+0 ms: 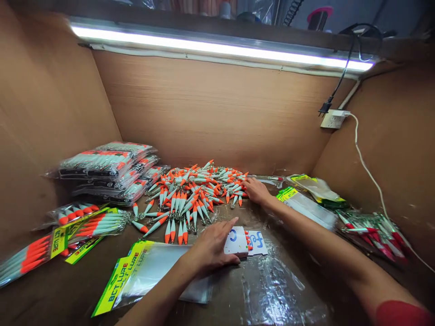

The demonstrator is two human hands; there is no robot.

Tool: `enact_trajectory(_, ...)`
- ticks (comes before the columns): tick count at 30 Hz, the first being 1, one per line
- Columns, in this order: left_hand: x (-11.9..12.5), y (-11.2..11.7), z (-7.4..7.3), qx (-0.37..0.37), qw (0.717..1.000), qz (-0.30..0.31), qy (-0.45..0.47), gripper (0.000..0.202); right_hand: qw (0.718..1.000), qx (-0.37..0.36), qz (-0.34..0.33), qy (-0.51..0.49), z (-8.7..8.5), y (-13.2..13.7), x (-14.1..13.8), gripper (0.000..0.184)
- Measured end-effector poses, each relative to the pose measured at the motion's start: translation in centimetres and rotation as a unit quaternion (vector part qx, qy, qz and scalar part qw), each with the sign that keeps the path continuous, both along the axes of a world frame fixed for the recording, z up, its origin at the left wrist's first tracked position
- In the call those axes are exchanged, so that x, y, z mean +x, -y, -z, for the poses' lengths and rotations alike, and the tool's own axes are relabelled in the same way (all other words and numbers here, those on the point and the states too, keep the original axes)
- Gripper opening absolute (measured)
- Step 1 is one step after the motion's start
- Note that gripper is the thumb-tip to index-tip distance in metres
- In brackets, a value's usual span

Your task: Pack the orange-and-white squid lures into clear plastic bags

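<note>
A pile of orange and pale-green fishing lures with metal hooks lies at the middle back of the table. At its right edge my right hand has its fingers curled together on a lure, fingertips partly hidden. Nearer to me, my left hand is spread beside a small white box marked with a blue letter, thumb at its near side and forefinger along the far side. From the box's right end show several orange lure tips and a white card with blue writing. Clear packets with yellow-green headers lie left of my left hand.
Bagged lures are stacked at the left back, with filled packets in front. More clear packets and red-and-white lures lie right. Cardboard walls enclose the table; a white cable hangs down right.
</note>
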State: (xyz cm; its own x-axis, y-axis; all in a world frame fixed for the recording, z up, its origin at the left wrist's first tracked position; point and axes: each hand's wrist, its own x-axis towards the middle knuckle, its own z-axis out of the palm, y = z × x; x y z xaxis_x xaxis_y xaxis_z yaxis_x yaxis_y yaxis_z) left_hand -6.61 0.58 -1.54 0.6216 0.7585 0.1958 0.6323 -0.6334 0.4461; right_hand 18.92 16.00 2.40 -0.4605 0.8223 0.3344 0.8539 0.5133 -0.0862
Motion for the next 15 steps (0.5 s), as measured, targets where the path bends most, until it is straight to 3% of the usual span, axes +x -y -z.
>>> enact_trajectory(3,-0.2,0.2,-0.2,0.005,1.0,-0.015,-0.015,0.112,1.0,-0.016,-0.022,-0.016,0.3,-1.2,-0.1,0.02)
enact_trajectory(7,-0.2,0.4,-0.6,0.013,0.999,-0.022,-0.024,0.102,0.994,-0.056,-0.067,-0.066,0.1,-0.8,1.1,0.019)
enact_trajectory(15,0.6,0.5,-2.9,0.062,0.993,0.058,0.087,0.087,0.949,-0.196,-0.066,-0.237,0.3,4.7,6.5,0.046)
